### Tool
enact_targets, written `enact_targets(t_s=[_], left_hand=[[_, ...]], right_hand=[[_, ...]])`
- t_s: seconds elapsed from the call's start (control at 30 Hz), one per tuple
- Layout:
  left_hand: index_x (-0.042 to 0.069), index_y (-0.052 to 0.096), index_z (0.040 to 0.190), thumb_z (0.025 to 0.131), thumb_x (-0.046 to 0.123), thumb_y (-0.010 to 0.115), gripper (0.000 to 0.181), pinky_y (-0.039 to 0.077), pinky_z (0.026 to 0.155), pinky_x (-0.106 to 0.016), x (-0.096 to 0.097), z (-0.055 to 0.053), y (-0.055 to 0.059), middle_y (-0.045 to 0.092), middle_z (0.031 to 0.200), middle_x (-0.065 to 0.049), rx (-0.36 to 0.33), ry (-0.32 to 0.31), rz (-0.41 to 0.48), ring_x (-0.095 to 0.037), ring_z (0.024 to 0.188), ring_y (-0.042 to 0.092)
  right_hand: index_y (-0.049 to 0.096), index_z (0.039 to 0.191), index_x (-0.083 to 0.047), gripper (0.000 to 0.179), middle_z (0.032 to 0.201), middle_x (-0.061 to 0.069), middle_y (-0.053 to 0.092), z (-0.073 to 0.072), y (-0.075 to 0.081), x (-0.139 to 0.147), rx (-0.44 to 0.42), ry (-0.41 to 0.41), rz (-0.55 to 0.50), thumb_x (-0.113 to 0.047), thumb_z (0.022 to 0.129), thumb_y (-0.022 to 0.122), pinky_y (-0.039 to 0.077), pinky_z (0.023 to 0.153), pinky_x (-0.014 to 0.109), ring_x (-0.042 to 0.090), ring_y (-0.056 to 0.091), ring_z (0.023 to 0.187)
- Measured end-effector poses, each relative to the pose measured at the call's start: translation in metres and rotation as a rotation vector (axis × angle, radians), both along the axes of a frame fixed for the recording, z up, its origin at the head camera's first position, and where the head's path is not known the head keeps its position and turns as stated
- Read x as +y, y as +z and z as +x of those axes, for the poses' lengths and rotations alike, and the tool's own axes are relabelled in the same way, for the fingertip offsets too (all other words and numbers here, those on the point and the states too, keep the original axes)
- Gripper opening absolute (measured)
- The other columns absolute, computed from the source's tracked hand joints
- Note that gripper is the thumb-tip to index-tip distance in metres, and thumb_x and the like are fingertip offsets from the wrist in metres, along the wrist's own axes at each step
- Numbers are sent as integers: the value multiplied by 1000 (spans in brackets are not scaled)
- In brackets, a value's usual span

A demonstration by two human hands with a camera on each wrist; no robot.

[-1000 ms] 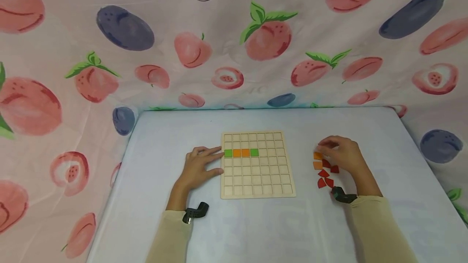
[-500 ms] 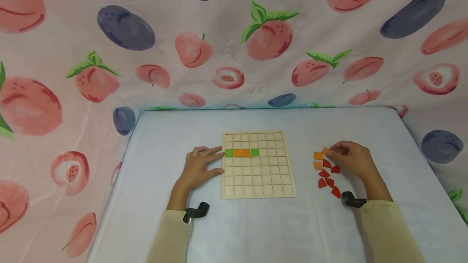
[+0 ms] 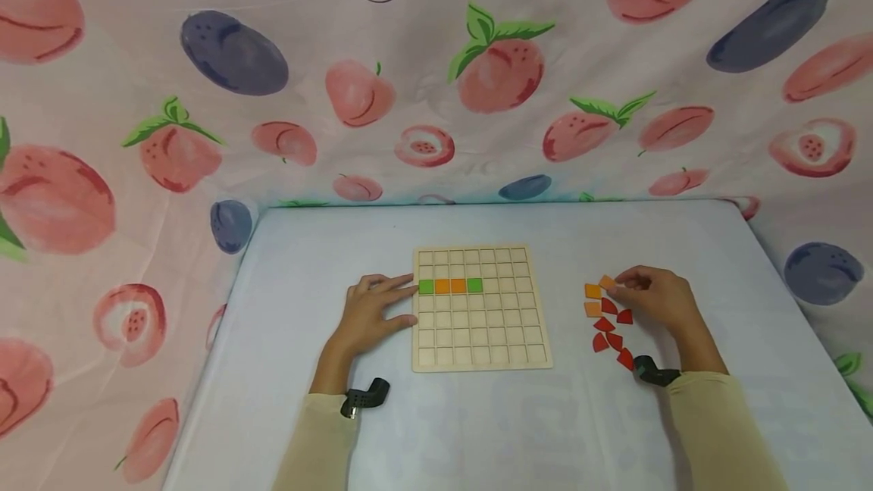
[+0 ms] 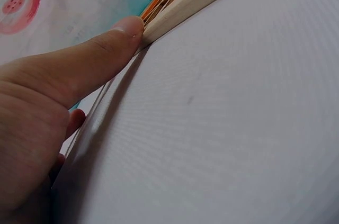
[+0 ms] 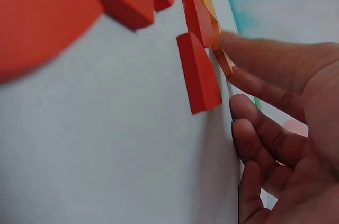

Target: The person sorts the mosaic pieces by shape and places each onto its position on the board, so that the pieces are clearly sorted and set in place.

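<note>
A wooden grid board [image 3: 477, 336] lies on the table, with green [image 3: 426, 286] and orange [image 3: 450, 286] square tiles side by side in one row. My left hand [image 3: 368, 315] rests at its left edge, fingers spread and fairly straight. In the left wrist view the thumb [image 4: 100, 65] touches the board's side. To the right of the board, my right hand [image 3: 658, 298] pinches an orange square tile [image 3: 606, 283] between thumb and forefinger. That tile [image 5: 223, 57] shows edge-on in the right wrist view, and the other fingers are bent and hold nothing.
Two more orange square tiles [image 3: 593, 291] lie just left of the pinched one. Several red wedge-shaped tiles [image 3: 604, 324] are scattered below them, the nearest red piece [image 3: 625, 358] close to the right wrist camera [image 3: 655, 371]. A fruit-print cloth [image 3: 423, 97] hangs behind the table.
My right hand has drawn back to the right, bringing the orange square tile out beside the other two and uncovering the nearest red piece. The left hand and board have stayed put.
</note>
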State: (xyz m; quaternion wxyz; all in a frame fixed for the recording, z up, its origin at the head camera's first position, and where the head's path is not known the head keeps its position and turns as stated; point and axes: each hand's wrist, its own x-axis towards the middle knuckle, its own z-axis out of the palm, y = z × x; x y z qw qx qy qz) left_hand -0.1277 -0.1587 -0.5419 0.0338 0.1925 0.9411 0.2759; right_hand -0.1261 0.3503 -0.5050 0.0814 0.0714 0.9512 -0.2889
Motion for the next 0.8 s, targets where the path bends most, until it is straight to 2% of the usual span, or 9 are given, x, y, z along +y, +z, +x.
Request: enact_targets(t_s=[0.43,0.8], left_hand=[[34,61,142,88,55,73,59,29,108,-50,-2,-1,-1,50,155,15,5,-2,-4,-22,137,41],[35,61,142,88,55,74,59,30,107,-49,-1,-1,-2,50,155,16,-1,3,0,-22,137,41]], right_hand=[[71,111,-1,38,95,13,69,-2,-2,-6,-3,-20,5,-33,91,76,44,69,30,27,57,89],[71,110,-2,38,95,12,69,-1,-1,-4,-35,-30,-4,-35,91,76,45,69,30,27,57,90]])
